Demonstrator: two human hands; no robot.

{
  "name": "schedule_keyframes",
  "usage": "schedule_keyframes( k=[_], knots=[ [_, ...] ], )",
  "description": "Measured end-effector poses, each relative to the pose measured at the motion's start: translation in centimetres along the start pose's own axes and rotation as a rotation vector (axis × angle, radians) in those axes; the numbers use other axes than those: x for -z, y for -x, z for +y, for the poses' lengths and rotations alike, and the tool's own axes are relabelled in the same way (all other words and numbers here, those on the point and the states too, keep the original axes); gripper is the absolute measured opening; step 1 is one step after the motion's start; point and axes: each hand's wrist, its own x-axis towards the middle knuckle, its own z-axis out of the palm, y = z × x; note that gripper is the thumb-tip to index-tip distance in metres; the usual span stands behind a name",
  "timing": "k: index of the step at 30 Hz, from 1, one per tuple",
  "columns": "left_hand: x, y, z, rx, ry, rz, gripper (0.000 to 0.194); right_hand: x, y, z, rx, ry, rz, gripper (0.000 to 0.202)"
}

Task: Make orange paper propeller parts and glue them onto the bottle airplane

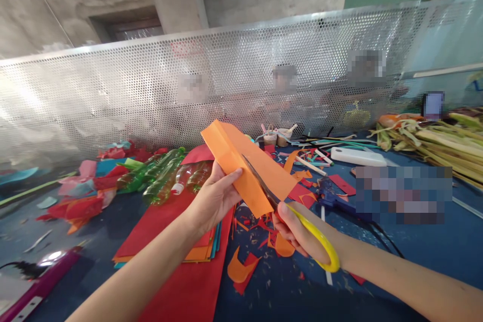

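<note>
My left hand (222, 188) pinches a folded sheet of orange paper (245, 161) between thumb and fingers, holding it up over the table. My right hand (296, 229) grips scissors with yellow handles (324, 241). Their dark blades (258, 176) lie along the orange sheet near its fold, on a slant. Beneath my left hand a stack of red paper (158, 231) is spread, with orange and blue sheets showing at its edge. Orange and red scraps (241, 266) are scattered below my right hand.
Green plastic bottles (166, 176) and crumpled coloured paper (90, 186) lie at left. A purple power strip (49, 282) is near front left. A blue glue gun (332, 198), a white case (358, 156) and dried husks (445, 146) lie at right. Behind stands a perforated metal screen (234, 75) with people beyond.
</note>
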Motion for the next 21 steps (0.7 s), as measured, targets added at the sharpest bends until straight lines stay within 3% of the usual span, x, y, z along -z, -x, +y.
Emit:
schedule_keyframes(
  k=[14,21],
  knots=[
    [0.1,-0.2,0.0,0.019,0.012,0.014,0.066,0.2,0.2,-1.6,0.068,0.169,0.005,0.058],
    [0.0,-0.1,0.1,0.019,0.009,0.014,0.059,0.2,0.3,-2.4,0.076,0.193,0.011,0.058]
  ],
)
